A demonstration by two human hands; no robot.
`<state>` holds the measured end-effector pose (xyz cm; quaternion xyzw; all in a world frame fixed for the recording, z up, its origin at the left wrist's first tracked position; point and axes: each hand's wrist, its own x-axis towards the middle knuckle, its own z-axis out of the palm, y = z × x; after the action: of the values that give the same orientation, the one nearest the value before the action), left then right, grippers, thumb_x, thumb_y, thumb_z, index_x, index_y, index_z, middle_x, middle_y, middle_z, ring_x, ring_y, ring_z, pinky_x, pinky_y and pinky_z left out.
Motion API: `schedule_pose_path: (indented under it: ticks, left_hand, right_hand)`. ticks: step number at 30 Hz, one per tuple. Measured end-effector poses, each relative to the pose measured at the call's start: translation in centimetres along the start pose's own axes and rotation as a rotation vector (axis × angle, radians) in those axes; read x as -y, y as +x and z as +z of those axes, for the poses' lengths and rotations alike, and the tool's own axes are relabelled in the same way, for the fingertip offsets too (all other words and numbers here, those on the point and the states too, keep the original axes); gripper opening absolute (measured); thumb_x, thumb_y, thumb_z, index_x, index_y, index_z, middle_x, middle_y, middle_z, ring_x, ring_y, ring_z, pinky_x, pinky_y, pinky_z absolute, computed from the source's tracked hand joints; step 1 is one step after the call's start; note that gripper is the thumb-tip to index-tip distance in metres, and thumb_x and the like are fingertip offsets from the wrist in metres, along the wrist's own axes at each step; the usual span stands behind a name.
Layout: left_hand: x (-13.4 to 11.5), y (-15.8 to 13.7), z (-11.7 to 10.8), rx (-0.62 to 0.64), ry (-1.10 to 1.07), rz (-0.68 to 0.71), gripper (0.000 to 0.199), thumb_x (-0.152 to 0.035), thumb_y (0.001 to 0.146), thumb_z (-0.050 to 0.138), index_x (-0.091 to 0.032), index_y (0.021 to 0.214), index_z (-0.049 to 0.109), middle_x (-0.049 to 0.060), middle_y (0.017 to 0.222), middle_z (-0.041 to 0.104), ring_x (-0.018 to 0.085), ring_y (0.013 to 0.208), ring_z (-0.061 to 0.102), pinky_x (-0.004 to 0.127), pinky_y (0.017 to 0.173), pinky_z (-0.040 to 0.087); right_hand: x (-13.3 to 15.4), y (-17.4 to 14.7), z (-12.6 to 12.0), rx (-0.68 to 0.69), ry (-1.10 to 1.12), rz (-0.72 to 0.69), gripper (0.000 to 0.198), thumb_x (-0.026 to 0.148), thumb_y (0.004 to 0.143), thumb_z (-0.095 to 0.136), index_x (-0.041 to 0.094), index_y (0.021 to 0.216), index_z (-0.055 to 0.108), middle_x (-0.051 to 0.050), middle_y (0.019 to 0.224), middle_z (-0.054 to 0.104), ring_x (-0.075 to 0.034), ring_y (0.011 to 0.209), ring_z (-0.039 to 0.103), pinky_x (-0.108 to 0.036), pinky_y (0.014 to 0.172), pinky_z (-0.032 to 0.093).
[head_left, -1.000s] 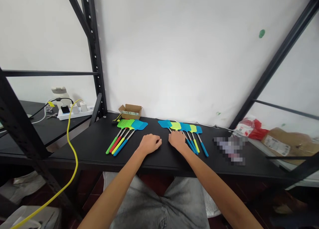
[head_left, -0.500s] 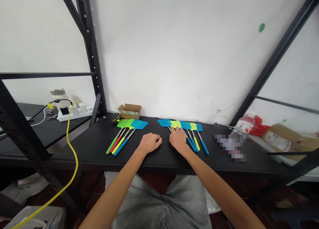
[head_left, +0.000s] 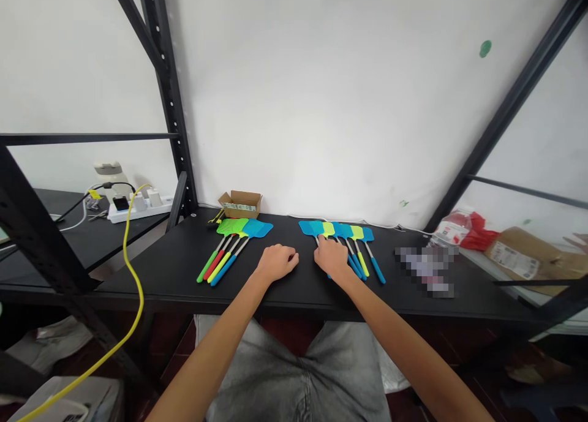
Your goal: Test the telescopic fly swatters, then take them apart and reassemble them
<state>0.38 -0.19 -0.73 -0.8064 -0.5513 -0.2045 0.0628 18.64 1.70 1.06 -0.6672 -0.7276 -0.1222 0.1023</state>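
Observation:
My right hand (head_left: pixel 331 256) has its fingers curled round the shaft of the leftmost blue fly swatter (head_left: pixel 310 227) in the right-hand row, and most of the handle is hidden under the hand. Beside it lie several blue and yellow fly swatters (head_left: pixel 361 263), heads away from me and overlapping. My left hand (head_left: pixel 277 262) rests on the black table (head_left: pixel 285 299) in a loose fist, with nothing seen in it. To its left is a fan of green, red, yellow and blue fly swatters (head_left: pixel 223 259).
A small open cardboard box (head_left: pixel 241 204) stands against the wall behind the left fan. At right are a blurred-out item (head_left: pixel 427 272), a clear plastic bottle (head_left: pixel 452 228) and a brown parcel (head_left: pixel 523 253). A yellow cable (head_left: pixel 138 281) hangs at left from a power strip (head_left: pixel 142 209).
My right hand has closed from lying over the swatters to gripping the leftmost blue one, whose head has shifted right, nearer its row. My left hand stays where it was.

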Motion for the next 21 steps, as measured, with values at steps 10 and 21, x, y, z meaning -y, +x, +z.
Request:
schedule_pose_path:
  ticks: [10, 21]
  left_hand:
    - [0.1, 0.1, 0.2, -0.005, 0.02, 0.003, 0.039, -0.041, 0.092, 0.038, -0.021, 0.07, 0.063, 0.006, 0.071, 0.067, 0.021, 0.072, 0.061, 0.027, 0.058, 0.028]
    - [0.0, 0.0, 0.0, 0.008, 0.017, -0.008, 0.039, -0.042, 0.092, 0.038, -0.022, 0.072, 0.066, 0.006, 0.073, 0.068, 0.022, 0.074, 0.063, 0.027, 0.061, 0.034]
  right_hand:
    - [0.5, 0.6, -0.2, 0.016, 0.014, 0.032, 0.027, 0.022, 0.089, 0.045, 0.014, 0.109, 0.061, -0.018, 0.096, 0.068, -0.029, 0.093, 0.066, -0.034, 0.076, 0.044]
    - [-3.1, -1.2, 1.6, -0.099, 0.073, 0.031, 0.061, 0.059, 0.09, 0.036, 0.021, 0.136, 0.051, -0.016, 0.141, 0.047, -0.038, 0.13, 0.038, -0.049, 0.103, 0.028]
